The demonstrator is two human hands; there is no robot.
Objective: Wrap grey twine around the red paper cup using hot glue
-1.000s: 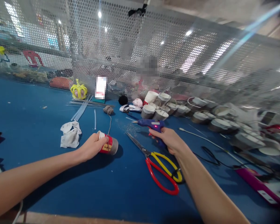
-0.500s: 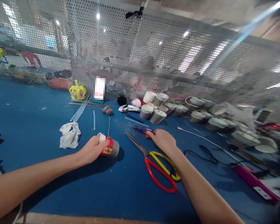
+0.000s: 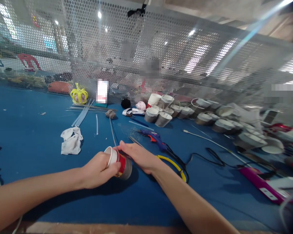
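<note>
My left hand is wrapped round a paper cup, tilted with its white mouth toward the left. The cup has a red printed band and grey yarn around its base end. My right hand is at the far side of the cup, its thumb and fingers closed at the grey yarn strand; the fingertips are partly hidden. That strand runs back to a small grey yarn ball. Beyond my right hand lies a blue glue gun. Scissors with a yellow handle lie partly under my right forearm.
Many grey-wrapped cups stand in rows at the back right. A crumpled white wrapper, clear glue sticks and a yellow crown-shaped piece lie left. A purple power strip and cables are at right, before a perforated metal screen.
My right hand has let go of the glue gun, which now lies on the table, and moved left to the cup and yarn. My left hand has brought the cup slightly nearer.
</note>
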